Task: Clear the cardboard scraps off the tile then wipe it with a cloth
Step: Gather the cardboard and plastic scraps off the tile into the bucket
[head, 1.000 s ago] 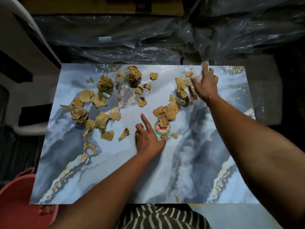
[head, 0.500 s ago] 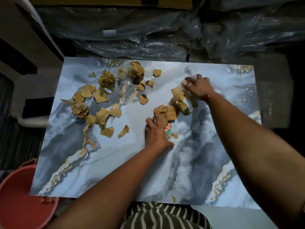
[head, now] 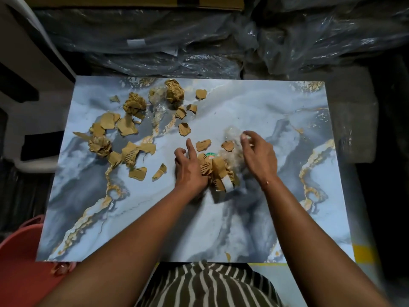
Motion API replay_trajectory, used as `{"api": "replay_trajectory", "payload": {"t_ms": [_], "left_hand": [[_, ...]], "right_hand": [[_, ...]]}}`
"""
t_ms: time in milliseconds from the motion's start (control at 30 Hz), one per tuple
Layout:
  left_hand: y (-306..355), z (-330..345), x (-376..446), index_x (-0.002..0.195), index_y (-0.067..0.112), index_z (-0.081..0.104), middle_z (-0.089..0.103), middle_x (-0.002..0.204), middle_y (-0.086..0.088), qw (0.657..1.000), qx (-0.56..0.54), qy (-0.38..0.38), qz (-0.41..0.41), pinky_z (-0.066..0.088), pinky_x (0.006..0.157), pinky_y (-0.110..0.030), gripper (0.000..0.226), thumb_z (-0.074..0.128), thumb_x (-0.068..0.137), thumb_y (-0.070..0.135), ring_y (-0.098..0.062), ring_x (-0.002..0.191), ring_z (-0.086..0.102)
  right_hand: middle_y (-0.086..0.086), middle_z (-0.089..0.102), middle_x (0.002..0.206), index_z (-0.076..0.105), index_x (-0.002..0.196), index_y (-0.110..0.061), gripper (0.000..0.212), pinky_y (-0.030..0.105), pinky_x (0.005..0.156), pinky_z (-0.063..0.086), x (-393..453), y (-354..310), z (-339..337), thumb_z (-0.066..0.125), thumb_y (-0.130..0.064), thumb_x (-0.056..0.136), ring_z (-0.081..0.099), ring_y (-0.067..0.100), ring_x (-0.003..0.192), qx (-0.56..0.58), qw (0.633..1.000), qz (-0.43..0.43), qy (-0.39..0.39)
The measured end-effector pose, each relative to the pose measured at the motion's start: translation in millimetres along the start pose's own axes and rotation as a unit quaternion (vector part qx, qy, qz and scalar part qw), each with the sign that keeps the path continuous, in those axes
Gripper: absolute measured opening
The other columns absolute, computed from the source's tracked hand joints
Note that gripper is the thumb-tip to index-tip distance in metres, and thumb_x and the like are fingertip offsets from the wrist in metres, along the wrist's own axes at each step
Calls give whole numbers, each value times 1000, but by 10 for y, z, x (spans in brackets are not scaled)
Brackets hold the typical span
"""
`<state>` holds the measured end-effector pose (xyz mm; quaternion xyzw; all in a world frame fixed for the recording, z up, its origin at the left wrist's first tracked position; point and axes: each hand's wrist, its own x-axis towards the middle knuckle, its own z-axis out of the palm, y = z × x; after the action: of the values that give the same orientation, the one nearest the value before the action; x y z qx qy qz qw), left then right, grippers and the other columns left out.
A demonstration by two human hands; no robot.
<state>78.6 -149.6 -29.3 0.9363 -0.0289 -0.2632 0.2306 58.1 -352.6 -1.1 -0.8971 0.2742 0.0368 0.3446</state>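
A marbled blue-grey tile (head: 221, 229) is shown from above, strewn with torn cardboard scraps (head: 127, 127) and several crumpled wads, most of them on its left and far-centre area. A small heap of scraps (head: 218, 171) is gathered at mid-tile between the two hands, over a round sticker (head: 210, 154). The left hand (head: 190, 167) is laid against the heap's left side, fingers loosely spread with the forefinger extended. The right hand (head: 259, 156) is arched over the heap's right side, fingers curled and slightly parted; a wisp of clear plastic film (head: 231, 134) appears to lie beneath the fingertips, though a pinch cannot be confirmed. The clearing step is judged to be in hand, at an early stage. For the next move, the heap would need to be scooped together and carried off, possibly to the red basin (head: 20, 258) at the near left corner. No cloth is visible.
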Motion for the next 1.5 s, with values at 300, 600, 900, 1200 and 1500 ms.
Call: {"api": "replay_trajectory", "payload": {"t_ms": [300,600,900,1200,1500], "left_hand": [[79,-129,-323,157,33,-24,15,144,-11,984,165,-29,61,58,83,-48,164,96,48,61,-37,128,33],[382,54,-326,159,39,-15,21,141,-17,993,100,-28,50,56,83,-49,127,80,76,58,-44,106,59],[363,-31,-366,161,34,-4,11,149,-7,996,11,-57,74,55,96,-47,133,92,69,28,-38,114,61],[197,-161,-644,155,25,16,15,152,-1,992,-87,-2,92,56,96,-39,114,90,70,10,-34,120,58],[-301,-451,-988,154,26,16,24,153,-4,990,-110,68,63,56,90,-53,115,85,66,3,-37,124,54]], "right_hand": [[7,-1,169,1,162,-44,146,62,123,26,264,239,-250,85,-79,48,10,40,156,-83,968,-71,-228],[5,17,166,29,161,-31,113,53,124,24,275,131,-31,76,-78,70,19,38,150,-152,954,-96,-240],[9,31,148,13,163,-30,131,27,95,51,-296,154,97,99,-24,64,46,28,133,-20,944,-101,-313],[5,38,140,27,153,-32,108,32,98,54,-599,-73,233,93,-19,68,46,23,126,51,944,-192,-263],[6,42,135,32,153,-29,106,32,98,48,-908,-553,504,90,-19,65,43,20,121,39,925,-283,-252]]}}
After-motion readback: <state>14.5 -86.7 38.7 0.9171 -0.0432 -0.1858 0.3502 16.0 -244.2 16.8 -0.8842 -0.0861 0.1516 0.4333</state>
